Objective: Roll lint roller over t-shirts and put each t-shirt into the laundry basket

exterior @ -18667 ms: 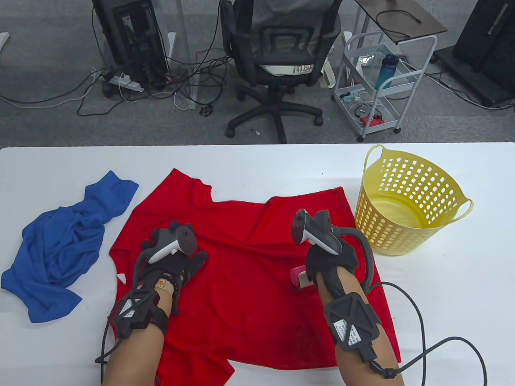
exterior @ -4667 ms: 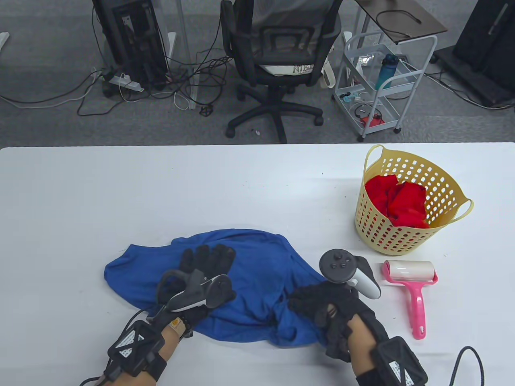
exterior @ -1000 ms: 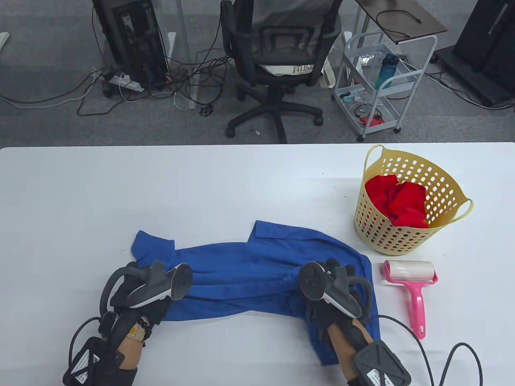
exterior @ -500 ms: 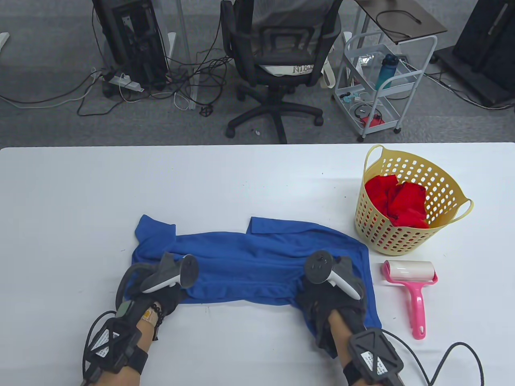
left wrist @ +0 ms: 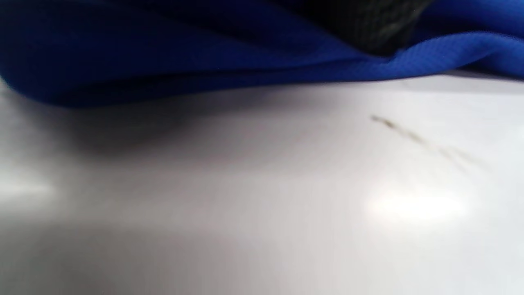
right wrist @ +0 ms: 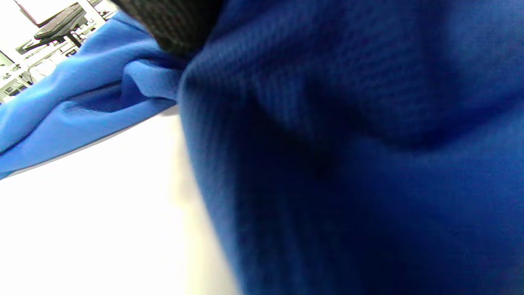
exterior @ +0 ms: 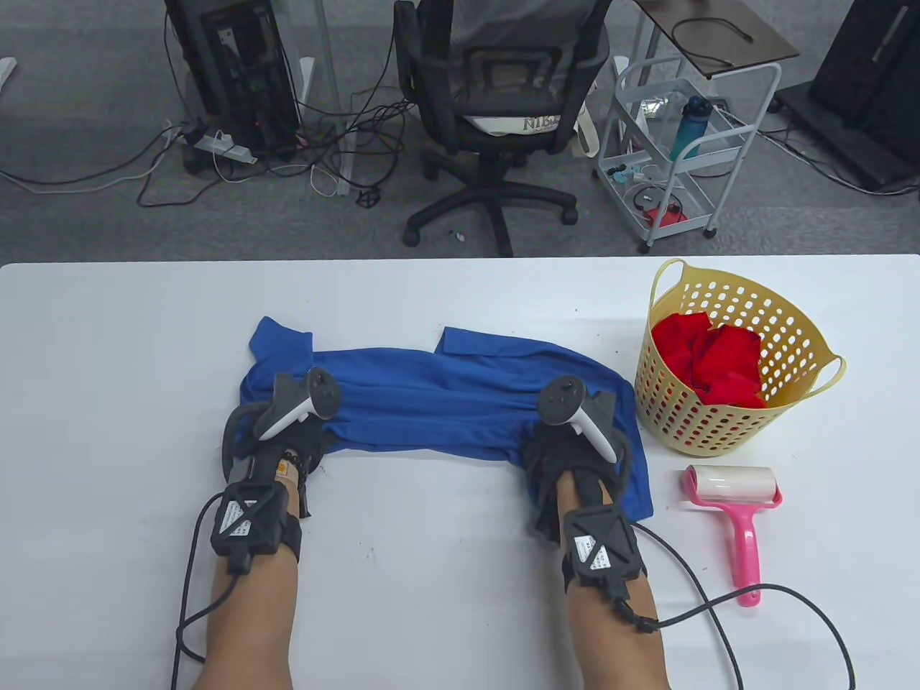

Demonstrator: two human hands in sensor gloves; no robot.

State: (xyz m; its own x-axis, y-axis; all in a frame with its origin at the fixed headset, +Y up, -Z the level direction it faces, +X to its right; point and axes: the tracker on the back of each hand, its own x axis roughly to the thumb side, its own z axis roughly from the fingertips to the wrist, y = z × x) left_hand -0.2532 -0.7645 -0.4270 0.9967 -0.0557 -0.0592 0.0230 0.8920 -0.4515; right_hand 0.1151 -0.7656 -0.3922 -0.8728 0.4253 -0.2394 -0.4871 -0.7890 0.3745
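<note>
Blue shirt (exterior: pixel 438 395) lies on the white table (exterior: pixel 460 302), bunched in a long strip that runs from left to right. The left hand (exterior: pixel 277 438) holds its left end and the right hand (exterior: pixel 568 449) holds its right end. Both hands seem to bunch cloth in their fingers, but the trackers hide most of the fingers from above. In the wrist views a dark glove sits tight against blue cloth. The roller (exterior: pixel 733 510) lies flat on the table, just right of the right hand, with its pink handle pointing at the person. The right hand is much nearer to it. The yellow basket (exterior: pixel 726 431) stands behind the roller, close to the shirt's right end. A red shirt (exterior: pixel 708 356) is already inside it.
</note>
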